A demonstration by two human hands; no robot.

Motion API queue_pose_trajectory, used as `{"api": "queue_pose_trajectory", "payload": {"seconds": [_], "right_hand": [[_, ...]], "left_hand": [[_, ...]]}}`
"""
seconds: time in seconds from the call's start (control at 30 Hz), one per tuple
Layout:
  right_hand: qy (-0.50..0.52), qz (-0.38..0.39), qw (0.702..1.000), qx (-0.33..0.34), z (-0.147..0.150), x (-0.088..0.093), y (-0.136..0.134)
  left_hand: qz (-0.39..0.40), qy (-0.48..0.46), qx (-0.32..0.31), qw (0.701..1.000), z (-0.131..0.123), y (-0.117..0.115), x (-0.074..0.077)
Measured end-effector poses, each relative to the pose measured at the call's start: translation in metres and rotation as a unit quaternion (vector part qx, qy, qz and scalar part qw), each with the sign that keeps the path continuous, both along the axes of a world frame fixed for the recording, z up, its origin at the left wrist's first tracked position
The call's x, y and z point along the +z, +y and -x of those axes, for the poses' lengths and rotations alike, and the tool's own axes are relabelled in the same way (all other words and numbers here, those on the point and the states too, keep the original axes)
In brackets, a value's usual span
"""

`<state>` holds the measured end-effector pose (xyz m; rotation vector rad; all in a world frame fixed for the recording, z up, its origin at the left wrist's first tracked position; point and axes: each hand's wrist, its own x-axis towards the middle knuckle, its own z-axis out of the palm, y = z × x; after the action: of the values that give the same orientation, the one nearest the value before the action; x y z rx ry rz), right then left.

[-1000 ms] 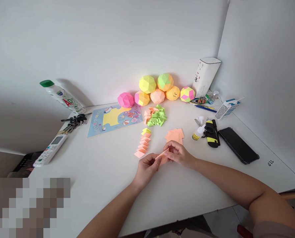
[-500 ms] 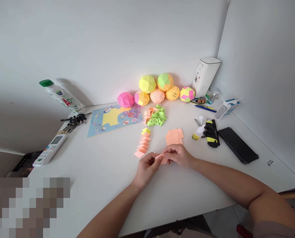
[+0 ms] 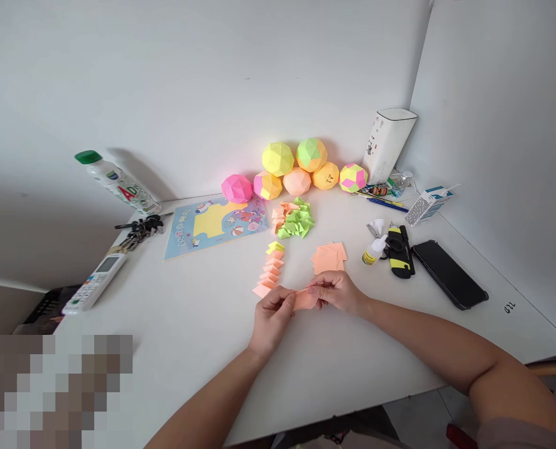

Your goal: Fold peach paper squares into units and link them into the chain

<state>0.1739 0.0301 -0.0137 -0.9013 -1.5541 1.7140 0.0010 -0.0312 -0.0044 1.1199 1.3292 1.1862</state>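
Between my two hands is a folded peach paper piece, held above the white table. My left hand pinches its left end, thumb on top. The right end is gripped by my right hand, with thumb and fingertips pressed together. Just beyond my right hand lies a stack of flat peach paper squares. A row of folded paper pieces, mostly peach with yellow at the far end, runs past my left hand. Farther back sits a pile of green and peach folded pieces.
Several faceted paper balls line the wall. A printed board, keys, a remote and a leaning bottle occupy the left. At right are a glue bottle, a yellow-black cutter, a phone and a drink carton.
My left hand has shifted slightly left along the peach paper, and more of the paper's face shows between my hands. My right hand stays nearly in place.
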Motion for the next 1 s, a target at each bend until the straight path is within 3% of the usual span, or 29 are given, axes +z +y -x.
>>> {"api": "queue_pose_trajectory", "payload": {"seconds": [0.13, 0.37, 0.57, 0.73, 1.0], "right_hand": [[-0.002, 0.006, 1.000, -0.002, -0.0001, 0.0020, -0.0006], [0.024, -0.013, 0.999, 0.031, 0.0009, 0.0004, -0.0036], [-0.005, -0.032, 0.998, 0.045, 0.0000, 0.0003, -0.0045], [-0.005, -0.015, 1.000, 0.018, -0.0017, 0.0049, -0.0027], [-0.019, -0.054, 0.997, 0.047, 0.0002, 0.0027, -0.0055]], "left_hand": [[-0.006, -0.005, 0.017, 1.000, 0.0007, -0.0004, 0.0029], [0.025, -0.030, -0.088, 0.995, -0.0051, -0.0016, -0.0003], [-0.021, 0.000, -0.068, 0.997, -0.0055, -0.0019, -0.0010], [-0.025, 0.039, -0.024, 0.999, -0.0007, -0.0013, -0.0024], [0.012, 0.025, -0.054, 0.998, -0.0024, -0.0005, 0.0010]]}}
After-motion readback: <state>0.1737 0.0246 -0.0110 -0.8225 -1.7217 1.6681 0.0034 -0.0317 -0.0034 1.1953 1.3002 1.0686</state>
